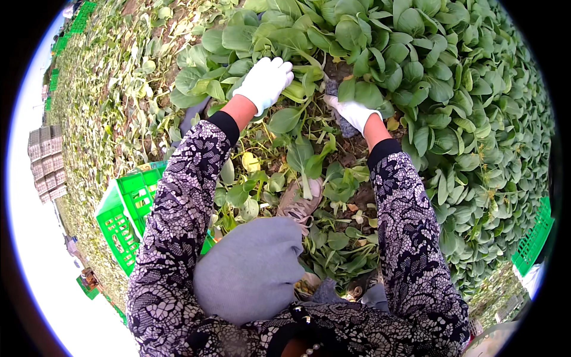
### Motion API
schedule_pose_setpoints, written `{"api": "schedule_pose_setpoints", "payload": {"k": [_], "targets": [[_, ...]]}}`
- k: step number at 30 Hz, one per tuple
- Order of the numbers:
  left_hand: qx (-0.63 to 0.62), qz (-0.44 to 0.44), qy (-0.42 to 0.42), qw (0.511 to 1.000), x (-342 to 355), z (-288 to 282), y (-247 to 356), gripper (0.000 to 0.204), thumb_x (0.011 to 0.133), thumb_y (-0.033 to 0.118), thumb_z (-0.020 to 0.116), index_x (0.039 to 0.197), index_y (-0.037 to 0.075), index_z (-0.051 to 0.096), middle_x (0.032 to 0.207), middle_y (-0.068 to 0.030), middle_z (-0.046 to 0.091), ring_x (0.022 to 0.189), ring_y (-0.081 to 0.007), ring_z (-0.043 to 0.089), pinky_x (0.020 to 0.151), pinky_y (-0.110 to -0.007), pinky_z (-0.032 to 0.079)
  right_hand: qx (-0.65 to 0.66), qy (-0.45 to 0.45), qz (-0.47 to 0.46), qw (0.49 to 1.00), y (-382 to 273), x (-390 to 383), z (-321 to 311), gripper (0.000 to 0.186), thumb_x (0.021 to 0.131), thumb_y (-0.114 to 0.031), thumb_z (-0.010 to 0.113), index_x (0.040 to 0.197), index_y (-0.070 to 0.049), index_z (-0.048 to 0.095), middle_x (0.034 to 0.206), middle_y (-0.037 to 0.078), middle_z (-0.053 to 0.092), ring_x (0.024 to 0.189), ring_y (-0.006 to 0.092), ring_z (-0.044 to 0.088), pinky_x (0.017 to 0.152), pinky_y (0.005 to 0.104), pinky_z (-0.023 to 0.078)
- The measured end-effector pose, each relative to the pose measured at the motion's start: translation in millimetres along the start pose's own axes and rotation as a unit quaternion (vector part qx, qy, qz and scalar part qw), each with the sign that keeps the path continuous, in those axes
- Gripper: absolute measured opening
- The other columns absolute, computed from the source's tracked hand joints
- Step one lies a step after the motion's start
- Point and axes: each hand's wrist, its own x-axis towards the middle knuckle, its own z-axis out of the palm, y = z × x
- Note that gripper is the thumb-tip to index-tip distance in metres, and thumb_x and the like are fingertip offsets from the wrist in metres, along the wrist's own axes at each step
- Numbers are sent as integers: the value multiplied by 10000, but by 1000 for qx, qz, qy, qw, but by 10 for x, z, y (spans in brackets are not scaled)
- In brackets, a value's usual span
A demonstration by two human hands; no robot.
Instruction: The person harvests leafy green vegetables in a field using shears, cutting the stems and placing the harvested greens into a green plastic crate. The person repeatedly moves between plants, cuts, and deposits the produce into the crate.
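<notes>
Left hand (266, 81) clamps a plant (300, 89); right hand (352, 112), closed on a knife (333, 89), works just beside that grasp at the base; a slip could nick those fingers.

Looking steeply down from head height over a field of leafy greens, picture upright and unmirrored, ringed by the black fisheye border. Closest to the lens: a grey-clad knee (250, 269), just below the middle. Beyond the knee, toward the top, the white-gloved left hand (266, 81) and right hand (355, 112). Left of the knee, a green crate (126, 214), with pale sky bending around the rim. Only one view, so nothing shared.
</notes>
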Motion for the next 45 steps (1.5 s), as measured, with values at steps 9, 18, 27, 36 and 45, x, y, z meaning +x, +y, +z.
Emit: {"api": "schedule_pose_setpoints", "payload": {"k": [9,18,27,36,45], "targets": [[-44,36,192,980,-493,-813,557,279,643,46,667,916,87,629,1183,-56,637,918,-276,580,766,-402,465,166,292,10,942,417,-1385,884,341,878,-293,701,1055,-7,642,904,263,693,901,458,663,807,475,524],[-336,-48,355,871,-1016,-2214,1307,334,615,47,783,935,35,688,1129,-162,690,987,-336,660,858,-408,525,370,469,-75,798,-178,-3345,464,236,876,-140,746,1055,-8,669,822,-9,645,703,66,548,670,250,473],[-537,5,189,822,-1584,-3231,1745,502,701,49,860,1171,53,685,1081,-15,707,986,-104,639,937,-288,499,404,368,-356,758,-1016,-4789,82,767,868,-210,803,1517,-25,439,1373,93,594,1222,153,559,1068,318,438],[-749,-16,63,660,-2043,-3758,2628,511,845,134,781,1309,1,611,1174,-42,694,1015,-111,646,925,-292,515,406,382,-426,712,-1028,-5270,558,989,757,-215,922,1548,-26,359,1365,66,579,1258,178,551,1086,336,432],[-751,-25,104,652,-1917,-3645,3331,519,843,194,769,1300,9,607,1149,-35,667,1026,-104,613,937,-293,493,508,346,-356,704,-730,-5511,552,715,755,-104,870,1382,-48,531,1161,42,669,1033,156,648,934,325,528]]}}
